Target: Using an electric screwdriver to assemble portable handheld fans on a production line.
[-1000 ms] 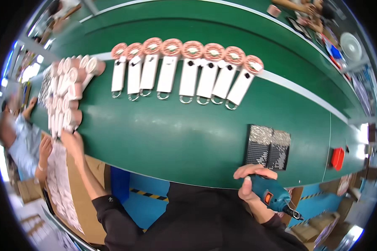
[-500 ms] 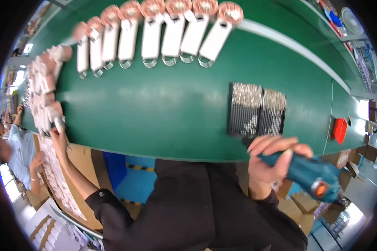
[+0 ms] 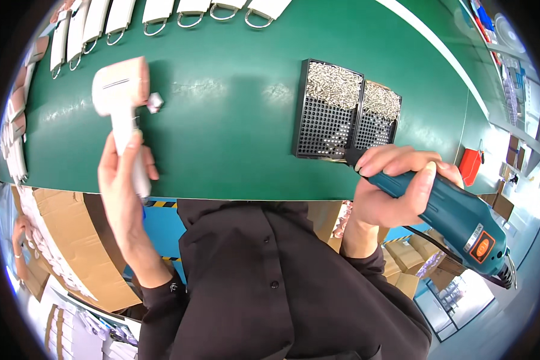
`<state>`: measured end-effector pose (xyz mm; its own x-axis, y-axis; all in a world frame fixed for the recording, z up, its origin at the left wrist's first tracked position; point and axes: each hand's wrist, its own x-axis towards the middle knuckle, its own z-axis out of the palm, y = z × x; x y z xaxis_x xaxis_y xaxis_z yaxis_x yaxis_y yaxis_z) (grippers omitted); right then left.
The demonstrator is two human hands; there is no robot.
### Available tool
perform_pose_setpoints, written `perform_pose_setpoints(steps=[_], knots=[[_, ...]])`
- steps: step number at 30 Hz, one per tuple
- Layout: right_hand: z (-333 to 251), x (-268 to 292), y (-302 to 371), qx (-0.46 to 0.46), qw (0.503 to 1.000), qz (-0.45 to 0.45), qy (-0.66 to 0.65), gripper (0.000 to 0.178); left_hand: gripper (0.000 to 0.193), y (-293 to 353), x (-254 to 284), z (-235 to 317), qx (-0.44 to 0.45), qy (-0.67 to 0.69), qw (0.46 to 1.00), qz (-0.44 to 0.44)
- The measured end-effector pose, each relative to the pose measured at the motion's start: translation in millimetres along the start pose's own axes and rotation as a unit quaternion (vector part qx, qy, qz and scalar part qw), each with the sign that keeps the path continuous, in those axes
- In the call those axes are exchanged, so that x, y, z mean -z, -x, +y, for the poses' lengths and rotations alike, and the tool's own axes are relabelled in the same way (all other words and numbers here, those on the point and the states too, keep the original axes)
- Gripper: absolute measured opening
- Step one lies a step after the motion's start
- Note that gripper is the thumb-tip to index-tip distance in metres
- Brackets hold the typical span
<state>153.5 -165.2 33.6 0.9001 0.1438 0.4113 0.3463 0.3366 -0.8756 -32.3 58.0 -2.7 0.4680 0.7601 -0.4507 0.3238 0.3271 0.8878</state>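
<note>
My left hand [image 3: 121, 186] is wrapped round the white handle of a white-and-pink hair dryer [image 3: 119, 90], its head pointing away from me above the green table. A small pale piece [image 3: 155, 102] shows beside the dryer's head; its kind is unclear. In my right hand [image 3: 396, 186] I grip a teal electric screwdriver [image 3: 456, 219], its black nose angled toward the table. That nose is at the front edge of two black perforated trays, a left tray [image 3: 324, 123] and a right tray [image 3: 372, 129], with small silver screws heaped in their far halves. The screwdriver's very tip is hard to make out.
Several white-handled dryers [image 3: 159, 12] with wire loops lie in a row along the far left. More pink-and-white dryers [image 3: 18, 114] crowd the table's left end. A red bin [image 3: 471, 167] sits at the right. Beyond the left edge, a co-worker's hand [image 3: 21, 231] is near a cardboard box [image 3: 72, 246].
My left hand has come from the crowded left end toward the middle, bringing a dryer with it. The screwdriver stays in my right hand near the trays. The view has shifted.
</note>
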Motion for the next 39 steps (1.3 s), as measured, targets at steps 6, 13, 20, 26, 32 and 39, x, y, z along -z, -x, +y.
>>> perform_pose_setpoints(steps=[6,13,20,26,32,39], knots=[[9.9,-7.5,-2.0,0.03,0.996,-0.013,0.08,0.019,0.043,22.2,-52.8,-6.5,0.008,0.0,0.99,-0.143],[10.2,-6.6,-5.7,0.019,0.996,-0.057,0.071,0.028,0.044,26.6,-85.6,-7.9,0.074,0.124,0.948,-0.283],[-6.8,-5.8,1.7,0.038,0.998,-0.045,0.009,0.022,0.043,28.8,-109.0,-17.3,0.071,0.156,0.938,-0.302],[-24.7,-10.6,14.6,0.059,0.988,-0.114,-0.089,0.027,0.058,30.3,-114.7,-23.8,0.042,0.131,0.95,-0.28],[-21.3,-19.1,29.0,0.057,0.984,-0.149,-0.086,0.035,0.05,31.5,-116.3,-24.4,0.024,0.104,0.956,-0.274],[-19.1,-24.5,26.3,0.053,0.978,-0.194,-0.061,0.029,0.05,31.1,-115.5,-20.6,0.031,0.102,0.953,-0.285]])
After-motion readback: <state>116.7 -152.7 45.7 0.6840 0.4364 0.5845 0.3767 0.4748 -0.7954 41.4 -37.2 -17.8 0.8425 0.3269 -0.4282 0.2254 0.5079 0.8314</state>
